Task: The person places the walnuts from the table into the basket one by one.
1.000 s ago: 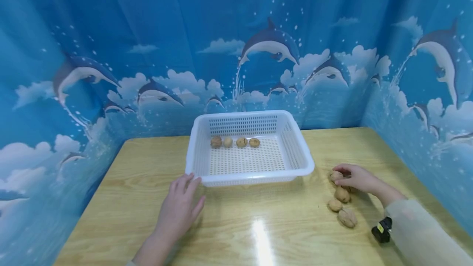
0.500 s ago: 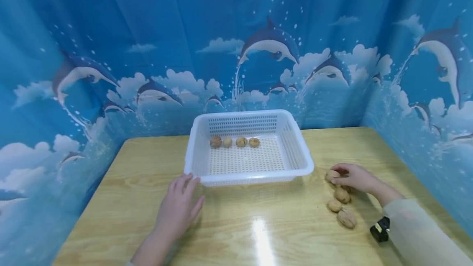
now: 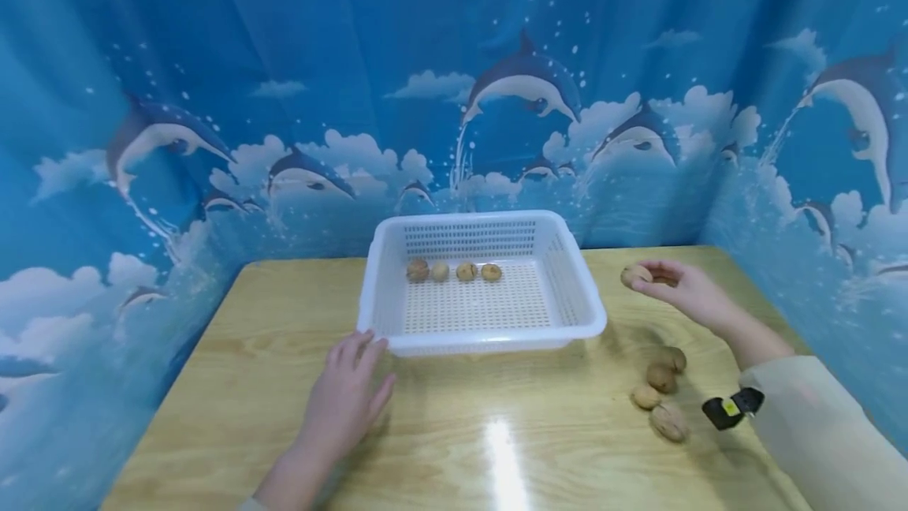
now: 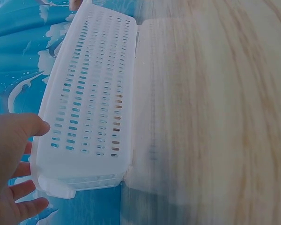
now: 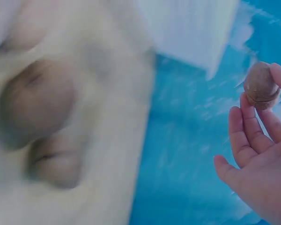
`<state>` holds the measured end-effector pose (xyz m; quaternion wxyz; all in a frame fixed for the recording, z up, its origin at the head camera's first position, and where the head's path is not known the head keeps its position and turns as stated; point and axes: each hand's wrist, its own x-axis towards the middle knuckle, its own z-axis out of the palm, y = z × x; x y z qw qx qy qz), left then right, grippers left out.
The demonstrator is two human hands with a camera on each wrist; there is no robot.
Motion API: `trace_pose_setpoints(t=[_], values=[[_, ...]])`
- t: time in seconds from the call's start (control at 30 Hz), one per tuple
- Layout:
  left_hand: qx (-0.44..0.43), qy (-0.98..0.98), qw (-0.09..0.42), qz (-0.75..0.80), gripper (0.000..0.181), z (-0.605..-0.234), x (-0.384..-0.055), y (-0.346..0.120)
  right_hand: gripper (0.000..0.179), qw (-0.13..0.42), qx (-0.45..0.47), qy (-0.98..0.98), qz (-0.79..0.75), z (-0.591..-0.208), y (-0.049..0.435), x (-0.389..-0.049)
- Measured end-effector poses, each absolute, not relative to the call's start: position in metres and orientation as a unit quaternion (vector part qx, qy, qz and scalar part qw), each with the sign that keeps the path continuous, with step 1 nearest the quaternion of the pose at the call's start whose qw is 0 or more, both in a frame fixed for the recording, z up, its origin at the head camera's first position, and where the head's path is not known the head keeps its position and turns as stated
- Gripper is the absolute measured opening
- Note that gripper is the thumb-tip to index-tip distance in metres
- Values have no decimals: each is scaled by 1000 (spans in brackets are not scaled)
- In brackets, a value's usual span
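Right hand (image 3: 686,292), right of centre in the head view: pinches one walnut (image 3: 634,275) between thumb and fingertips, raised above the worktop (image 3: 284,314), right of the white plastic basket (image 3: 489,335). Left hand (image 3: 342,391), lower left of centre: grasps nothing; fingers loosely spread, fingertips at the basket's near-left corner. Basket, mid-frame, upright: four walnuts in a row (image 3: 466,271) inside, toward its far side. Four loose walnuts (image 3: 661,378) cluster at lower right of the frame.

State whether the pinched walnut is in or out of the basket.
Out: the right hand holds the walnut in the air beside the white basket.
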<state>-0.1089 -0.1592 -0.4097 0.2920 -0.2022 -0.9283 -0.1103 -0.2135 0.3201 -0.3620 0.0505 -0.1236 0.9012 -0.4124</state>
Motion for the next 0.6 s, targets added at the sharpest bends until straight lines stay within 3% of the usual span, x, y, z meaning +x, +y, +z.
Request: trace_pose_setpoints(t=[0.27,0.6], values=[[-200,-928,293,-117,51,-407,-109,-161,67,68,-124,888,-438,-313,274,-229],[-199,-930,285,-117,51,-409,-107,-160,71,94,-130,867,-472,-290,225,-261]])
